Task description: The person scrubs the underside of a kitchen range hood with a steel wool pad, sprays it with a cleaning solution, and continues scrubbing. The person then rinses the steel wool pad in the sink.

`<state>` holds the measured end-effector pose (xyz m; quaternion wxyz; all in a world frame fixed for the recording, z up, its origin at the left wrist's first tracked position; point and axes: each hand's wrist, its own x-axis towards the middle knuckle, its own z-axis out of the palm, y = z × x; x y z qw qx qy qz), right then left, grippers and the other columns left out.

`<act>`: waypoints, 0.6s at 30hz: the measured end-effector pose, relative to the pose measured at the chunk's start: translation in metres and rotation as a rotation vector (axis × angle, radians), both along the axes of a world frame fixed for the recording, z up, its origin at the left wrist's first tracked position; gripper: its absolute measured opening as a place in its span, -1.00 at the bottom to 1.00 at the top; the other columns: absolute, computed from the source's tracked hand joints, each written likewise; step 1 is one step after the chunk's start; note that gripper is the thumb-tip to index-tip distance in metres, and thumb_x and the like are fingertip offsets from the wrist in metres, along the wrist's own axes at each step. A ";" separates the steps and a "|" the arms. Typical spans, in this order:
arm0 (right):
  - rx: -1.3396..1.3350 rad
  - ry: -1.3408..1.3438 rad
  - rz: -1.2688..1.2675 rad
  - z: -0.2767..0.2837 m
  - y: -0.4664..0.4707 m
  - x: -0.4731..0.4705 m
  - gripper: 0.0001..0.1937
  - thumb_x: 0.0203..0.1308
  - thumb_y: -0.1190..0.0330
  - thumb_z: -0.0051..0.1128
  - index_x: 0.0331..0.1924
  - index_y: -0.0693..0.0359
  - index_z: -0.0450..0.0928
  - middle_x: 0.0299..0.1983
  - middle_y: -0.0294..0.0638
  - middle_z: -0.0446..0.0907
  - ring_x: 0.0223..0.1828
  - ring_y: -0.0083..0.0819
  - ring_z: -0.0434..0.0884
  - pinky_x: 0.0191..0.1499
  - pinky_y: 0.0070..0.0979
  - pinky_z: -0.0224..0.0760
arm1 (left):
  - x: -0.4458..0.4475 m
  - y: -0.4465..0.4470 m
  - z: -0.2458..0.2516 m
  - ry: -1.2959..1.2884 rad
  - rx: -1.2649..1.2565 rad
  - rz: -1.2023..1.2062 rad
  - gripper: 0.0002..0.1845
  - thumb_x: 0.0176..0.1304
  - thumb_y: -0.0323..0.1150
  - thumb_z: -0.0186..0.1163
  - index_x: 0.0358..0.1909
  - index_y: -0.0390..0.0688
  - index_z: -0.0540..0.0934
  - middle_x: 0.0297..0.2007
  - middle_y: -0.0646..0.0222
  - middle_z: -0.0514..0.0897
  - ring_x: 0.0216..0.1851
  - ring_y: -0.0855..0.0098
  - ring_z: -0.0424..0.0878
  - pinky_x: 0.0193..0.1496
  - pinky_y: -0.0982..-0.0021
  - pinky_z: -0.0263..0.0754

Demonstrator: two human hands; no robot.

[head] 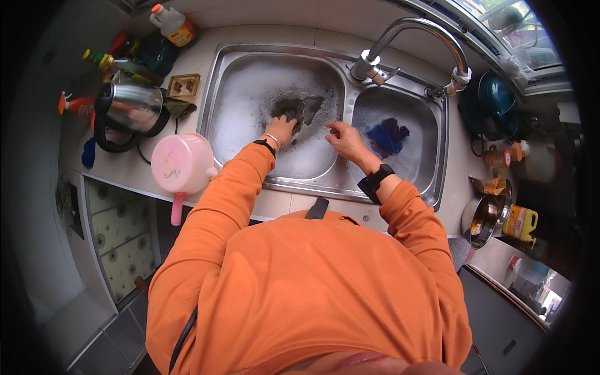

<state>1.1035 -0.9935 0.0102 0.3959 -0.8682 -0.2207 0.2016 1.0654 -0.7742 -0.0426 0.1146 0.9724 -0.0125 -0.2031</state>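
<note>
My left hand [281, 128] reaches into the left basin [225, 154] of a stainless steel double sink. Its fingertips touch a dark, wet patch [287, 107] among white suds [243, 93]. This may be dark cloth below the water, and whether the fingers grip anything is hidden. Over the divider's left edge hovers my right hand [348, 141], fingers bent and a little apart, with nothing in them. In the right basin [429, 150], a blue and purple cloth [388, 136] lies in foamy water.
A chrome faucet [412, 24] arches over the right basin. Left of the sink stand a pink plastic dipper [173, 164], an electric kettle [136, 108], a soap dish [183, 86] and several bottles. To the right are metal pots [480, 220] and a yellow jug [520, 222].
</note>
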 end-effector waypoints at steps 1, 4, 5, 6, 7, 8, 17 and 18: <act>0.019 0.032 -0.004 0.000 -0.001 0.001 -0.68 0.00 0.41 0.13 -0.10 0.28 0.49 -0.33 -0.12 0.54 -0.33 -0.37 0.52 -0.18 -0.51 0.40 | 0.001 -0.006 -0.007 0.115 0.072 -0.112 -0.54 0.00 -0.40 0.11 0.04 -0.08 0.41 -0.01 0.09 0.40 -0.02 0.03 0.40 0.00 0.20 0.38; 0.127 0.301 -0.048 0.004 -0.005 0.009 -0.71 0.06 0.38 0.09 -0.11 0.28 0.50 -0.37 -0.20 0.56 -0.39 -0.48 0.53 -0.29 -0.57 0.41 | 0.006 -0.024 -0.018 0.333 0.038 -0.358 -0.66 -0.04 -0.52 0.00 -0.15 -0.26 0.55 -0.17 -0.02 0.55 -0.08 0.05 0.51 -0.04 0.23 0.40; 0.172 0.440 -0.085 0.007 -0.010 0.014 -0.71 0.05 0.37 0.09 -0.12 0.28 0.50 -0.38 -0.21 0.56 -0.41 -0.49 0.53 -0.32 -0.57 0.40 | 0.008 -0.026 -0.019 0.431 -0.028 -0.388 -0.64 -0.05 -0.52 -0.03 -0.15 -0.22 0.55 -0.21 0.02 0.59 -0.09 0.10 0.53 -0.06 0.26 0.41; 0.252 0.590 -0.103 0.009 -0.015 0.015 -0.71 0.05 0.35 0.08 -0.13 0.28 0.51 -0.39 -0.21 0.56 -0.42 -0.50 0.54 -0.36 -0.58 0.40 | 0.010 -0.024 -0.018 0.471 -0.159 -0.341 -0.63 -0.04 -0.51 -0.02 -0.12 -0.22 0.54 -0.16 0.03 0.58 -0.07 0.10 0.52 -0.05 0.26 0.40; 0.308 0.686 -0.142 0.011 -0.022 0.019 -0.75 0.10 0.35 0.05 -0.15 0.27 0.52 -0.41 -0.31 0.54 -0.49 -0.60 0.51 -0.44 -0.65 0.37 | 0.012 -0.020 -0.017 0.504 -0.342 -0.305 -0.61 -0.04 -0.49 -0.01 -0.09 -0.21 0.53 -0.12 0.04 0.56 -0.06 0.09 0.51 -0.03 0.27 0.40; 0.285 0.695 -0.218 0.014 -0.031 0.020 -0.76 0.10 0.36 0.05 -0.16 0.27 0.51 -0.42 -0.32 0.54 -0.49 -0.60 0.51 -0.45 -0.65 0.37 | 0.014 -0.014 -0.015 0.493 -0.444 -0.165 -0.60 -0.05 -0.44 0.02 -0.09 -0.19 0.53 -0.13 0.11 0.58 -0.05 0.10 0.50 0.00 0.28 0.38; 0.254 0.362 -0.312 0.035 -0.074 0.050 -0.81 0.12 0.43 0.05 -0.19 0.30 0.51 -0.49 -0.34 0.51 -0.51 -0.65 0.46 -0.43 -0.68 0.36 | 0.046 0.037 0.002 -0.195 -0.764 0.847 -0.78 -0.03 -0.32 0.09 -0.33 -0.17 0.58 -0.43 0.14 0.62 -0.41 0.16 0.56 -0.28 0.31 0.43; 0.255 0.335 -0.289 0.036 -0.069 0.050 -0.81 0.12 0.43 0.05 -0.19 0.30 0.52 -0.50 -0.34 0.51 -0.50 -0.65 0.46 -0.42 -0.68 0.36 | 0.047 0.036 0.009 -0.330 -0.696 0.819 -0.79 -0.04 -0.37 0.08 -0.33 -0.14 0.58 -0.43 0.16 0.60 -0.40 0.16 0.54 -0.27 0.30 0.42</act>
